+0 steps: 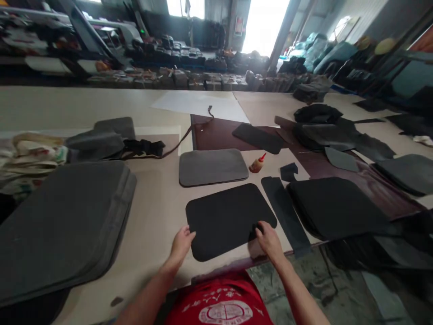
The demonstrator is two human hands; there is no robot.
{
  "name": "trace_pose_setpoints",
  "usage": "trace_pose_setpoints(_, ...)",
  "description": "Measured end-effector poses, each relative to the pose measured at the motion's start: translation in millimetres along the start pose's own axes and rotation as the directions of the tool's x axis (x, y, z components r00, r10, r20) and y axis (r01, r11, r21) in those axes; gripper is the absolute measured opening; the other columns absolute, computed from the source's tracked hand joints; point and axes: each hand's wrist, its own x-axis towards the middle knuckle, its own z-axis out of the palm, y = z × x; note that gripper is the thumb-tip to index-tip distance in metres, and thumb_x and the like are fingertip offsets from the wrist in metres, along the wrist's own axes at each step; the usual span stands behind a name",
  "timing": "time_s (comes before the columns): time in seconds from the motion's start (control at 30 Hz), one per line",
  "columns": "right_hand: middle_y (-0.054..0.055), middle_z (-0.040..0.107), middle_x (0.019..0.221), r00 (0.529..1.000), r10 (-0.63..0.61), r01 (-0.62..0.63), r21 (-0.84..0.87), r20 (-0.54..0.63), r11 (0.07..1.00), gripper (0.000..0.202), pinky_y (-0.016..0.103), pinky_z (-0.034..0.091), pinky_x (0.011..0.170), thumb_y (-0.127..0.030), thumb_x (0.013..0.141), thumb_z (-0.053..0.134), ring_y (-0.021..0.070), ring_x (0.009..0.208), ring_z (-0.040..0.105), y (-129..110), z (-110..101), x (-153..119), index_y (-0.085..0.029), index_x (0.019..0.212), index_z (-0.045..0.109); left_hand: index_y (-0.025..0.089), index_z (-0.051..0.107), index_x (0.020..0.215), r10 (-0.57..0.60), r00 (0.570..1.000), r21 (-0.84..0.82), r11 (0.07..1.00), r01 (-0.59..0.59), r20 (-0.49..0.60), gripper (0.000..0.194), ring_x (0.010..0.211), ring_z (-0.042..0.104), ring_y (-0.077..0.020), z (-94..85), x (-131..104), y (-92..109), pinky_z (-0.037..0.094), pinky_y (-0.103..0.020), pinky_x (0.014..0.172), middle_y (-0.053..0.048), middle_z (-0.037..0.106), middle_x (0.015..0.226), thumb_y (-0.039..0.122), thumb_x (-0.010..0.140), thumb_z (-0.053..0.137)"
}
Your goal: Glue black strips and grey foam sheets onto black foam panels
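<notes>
The left hand (181, 245) had its fingers pinched on the left edge of a matte black, rounded rectangular sheet (226, 221) at the beige tabletop (155, 203); the right hand's (269, 241) were clamped near its lower right corner. Beyond lay 1 grey, rounded rectangular panel (213, 167).

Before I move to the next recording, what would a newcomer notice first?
Probably the red shirt at the bottom edge, then the black sheet in front of it, with the left hand and right hand at its edges. Beyond that sheet, a red-tipped bottle catches the eye beside a grey sheet.
</notes>
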Motion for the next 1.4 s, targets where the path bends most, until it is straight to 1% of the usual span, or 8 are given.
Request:
trace_pose_setpoints(0.13,0.016,0.066,0.121,1.000,-0.001,0.000,-0.072,-0.005,0.997,0.037,0.041,0.044,0.105,-0.024,0.086,0.050,0.0298,0.116,0.060,19,15,3,-0.014,0.116,0.068,0.013,0.059,0.112,0.099,0.991,0.096,0.991,-0.090,-0.094,0.033,0.092,0.071,-0.0218,-8.2,16,8,0.056,-0.033,0.083,-0.013,0.074,0.102,0.024,0.081,0.061)
trace_pose_setpoints(0.4,0.018,0.056,0.136,0.994,-0.099,0.105,-0.270,0.034,0.957,0.045,0.041,0.041,0.106,-0.021,0.084,0.054,0.0327,0.124,0.052,-11,39,-21,-0.012,0.127,0.064,0.016,0.063,0.106,0.217,0.947,0.398,0.911,-0.110,-0.236,0.028,0.087,0.069,-0.0229,-28.4,41,21,0.053,-0.035,0.083,-0.009,0.073,0.090,0.024,0.080,0.063)
trace_pose_setpoints(0.6,0.020,0.055,0.134,0.996,-0.077,0.087,-0.199,0.055,0.976,0.044,0.043,0.041,0.105,-0.026,0.085,0.052,0.0343,0.122,0.052,-9,35,-19,-0.010,0.124,0.064,0.011,0.053,0.130,0.452,0.836,0.625,0.760,-0.178,-0.312,0.046,0.124,0.051,-0.0329,-11.6,17,23,0.038,-0.050,0.108,-0.020,0.056,0.129,0.030,0.087,0.057)
trace_pose_setpoints(0.67,0.020,0.056,0.131,0.997,-0.077,0.079,-0.110,0.019,0.991,0.041,0.044,0.041,0.106,-0.029,0.086,0.050,0.0336,0.121,0.053,2,34,-15,-0.010,0.119,0.066,0.011,0.052,0.132,0.612,0.769,0.754,0.591,-0.288,-0.185,0.045,0.131,0.045,-0.0338,1.7,2,17,0.035,-0.051,0.111,-0.020,0.051,0.135,0.031,0.091,0.053)
trace_pose_setpoints(0.77,0.019,0.058,0.127,0.995,-0.046,0.050,0.041,-0.085,0.998,0.039,0.047,0.040,0.107,-0.033,0.085,0.048,0.0328,0.122,0.053,20,26,1,-0.012,0.113,0.067,0.016,0.056,0.129,0.716,0.673,0.806,0.280,-0.522,0.187,0.039,0.133,0.045,-0.0328,21.9,-14,0,0.035,-0.051,0.111,-0.017,0.054,0.137,0.028,0.092,0.053)
trace_pose_setpoints(0.87,0.017,0.062,0.121,0.994,0.032,-0.007,0.222,-0.109,0.975,0.038,0.048,0.039,0.109,-0.036,0.080,0.051,0.0317,0.119,0.055,34,8,30,-0.014,0.106,0.068,0.018,0.056,0.131,0.713,0.598,0.776,0.121,-0.618,0.366,0.041,0.135,0.046,-0.0317,32.4,-17,-17,0.031,-0.051,0.114,-0.014,0.057,0.138,0.028,0.091,0.055)
trace_pose_setpoints(1.07,0.016,0.066,0.116,0.984,0.152,-0.108,0.363,-0.096,0.926,0.047,0.044,0.048,0.099,-0.048,0.081,0.051,0.0296,0.110,0.062,47,-28,115,-0.015,0.109,0.067,0.018,0.050,0.137,0.731,0.548,0.772,0.047,-0.634,0.406,0.060,0.135,0.046,-0.0314,27.8,-9,-24,0.031,-0.050,0.115,-0.014,0.057,0.139,0.045,0.085,0.064)
trace_pose_setpoints(1.4,0.022,0.056,0.133,0.937,0.289,-0.140,0.546,-0.196,0.826,0.081,0.041,0.046,0.098,-0.054,0.066,0.067,0.0300,0.112,0.060,35,-16,287,-0.009,0.131,0.049,0.024,0.050,0.139,0.741,0.510,0.793,-0.048,-0.608,0.436,0.069,0.129,0.052,-0.0279,20.5,0,-26,0.037,-0.043,0.110,-0.008,0.060,0.137,0.057,0.080,0.066)
